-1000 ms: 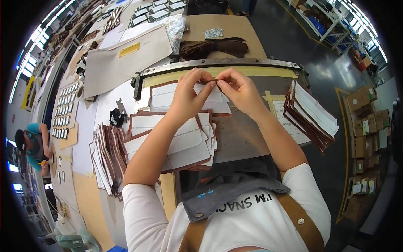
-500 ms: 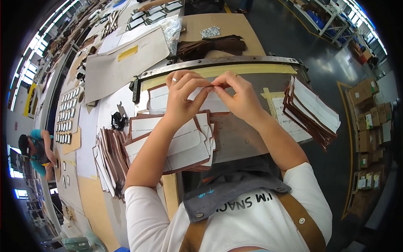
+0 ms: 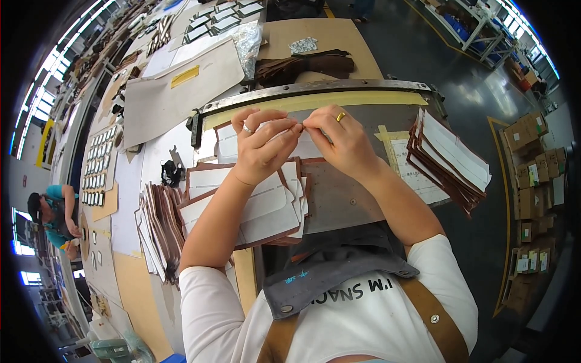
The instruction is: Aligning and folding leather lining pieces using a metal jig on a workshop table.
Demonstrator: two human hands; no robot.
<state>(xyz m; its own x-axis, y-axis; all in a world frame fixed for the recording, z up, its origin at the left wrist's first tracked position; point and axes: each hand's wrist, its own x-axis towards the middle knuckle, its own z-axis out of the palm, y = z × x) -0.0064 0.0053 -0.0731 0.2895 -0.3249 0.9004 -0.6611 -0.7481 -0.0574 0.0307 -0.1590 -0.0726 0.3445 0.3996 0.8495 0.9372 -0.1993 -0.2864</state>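
Observation:
My left hand (image 3: 263,142) and my right hand (image 3: 342,142) meet over the grey work plate (image 3: 345,199), thumb and fingertips of each pinched together. What the fingertips hold, if anything, is too small to make out. Behind and below the hands lies a white sheet with a brown edge (image 3: 227,145). Under my left forearm a fanned pile of white, brown-edged pieces (image 3: 266,212) rests on the table. Left of it, more such pieces stand bunched in a stack (image 3: 160,227).
A metal bar (image 3: 315,89) crosses the plate's far edge. Another fanned stack of brown-edged pieces (image 3: 448,160) lies on the right. Beyond the bar are a dark brown bundle (image 3: 305,68) and a large pale sheet (image 3: 181,91). A co-worker (image 3: 57,215) sits far left.
My right hand has turned slightly and shifted a little left, showing more of its ring. My left hand's other fingers have lifted and spread somewhat; both pinches stay close together.

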